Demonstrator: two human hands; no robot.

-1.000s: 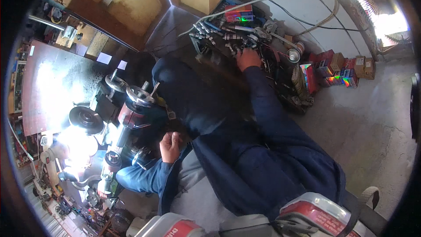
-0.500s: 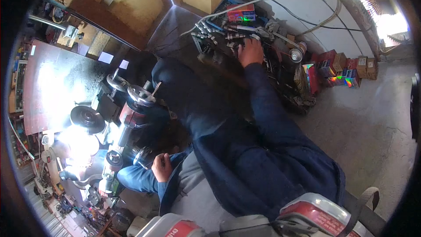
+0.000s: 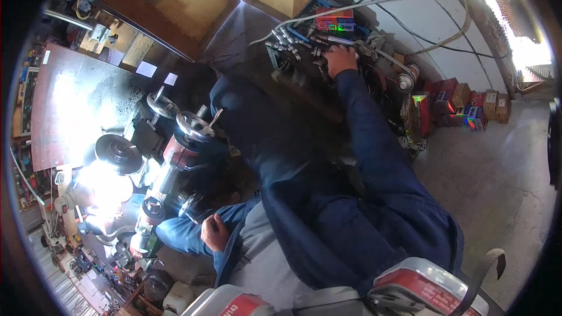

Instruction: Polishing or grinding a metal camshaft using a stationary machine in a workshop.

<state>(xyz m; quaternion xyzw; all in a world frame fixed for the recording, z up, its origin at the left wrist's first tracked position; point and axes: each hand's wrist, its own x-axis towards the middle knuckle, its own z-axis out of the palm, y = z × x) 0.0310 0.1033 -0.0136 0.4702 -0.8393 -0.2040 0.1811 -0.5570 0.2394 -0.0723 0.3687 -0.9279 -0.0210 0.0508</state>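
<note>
Parts of metal [image 3: 287,37] lay jumbled near the red box [image 3: 336,19]; the right hand [image 3: 341,60] was among them, whether grasping I couldn't tell; light fingertip contact seemed wisest; the left hand [image 3: 215,233] curled near the grey shirt [image 3: 263,253], contents unclear

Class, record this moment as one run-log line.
Right hand: at metal parts, grasp unclear | Left hand: curled near jacket, contents unclear | Beside parts: red box
</note>
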